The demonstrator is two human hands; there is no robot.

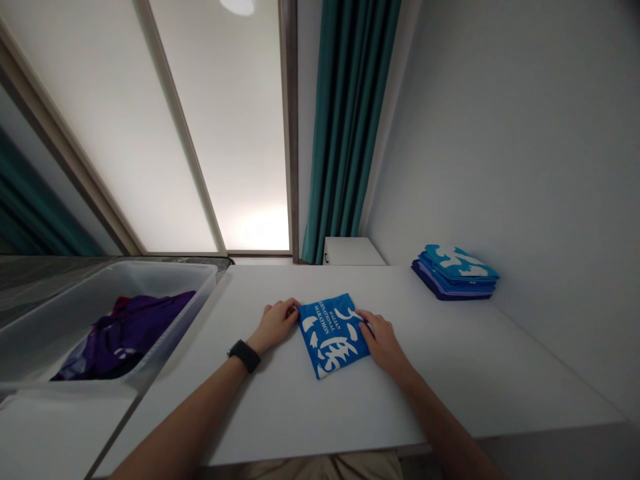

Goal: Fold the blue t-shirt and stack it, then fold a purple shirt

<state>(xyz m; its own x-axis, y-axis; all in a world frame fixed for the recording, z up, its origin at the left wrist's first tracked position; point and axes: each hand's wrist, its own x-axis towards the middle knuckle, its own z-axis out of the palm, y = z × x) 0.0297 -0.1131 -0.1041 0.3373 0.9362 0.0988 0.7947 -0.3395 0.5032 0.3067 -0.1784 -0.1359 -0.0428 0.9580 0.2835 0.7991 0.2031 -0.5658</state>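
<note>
A folded blue T-shirt (327, 337) with white lettering and white shapes lies on the white table, turned slightly askew. At its upper left corner, the curled fingers of my left hand (275, 325) pinch the cloth. My right hand (383, 340) grips the right edge, fingers bent over the fabric and thumb partly hidden. A dark watch (244, 356) is on my left wrist.
To the left stands a translucent plastic bin (200, 283) with crumpled purple and red clothes (133, 333) inside. A stack of folded blue and purple clothes (455, 272) sits at the back right by the wall. Beyond the table is a white cabinet (353, 251).
</note>
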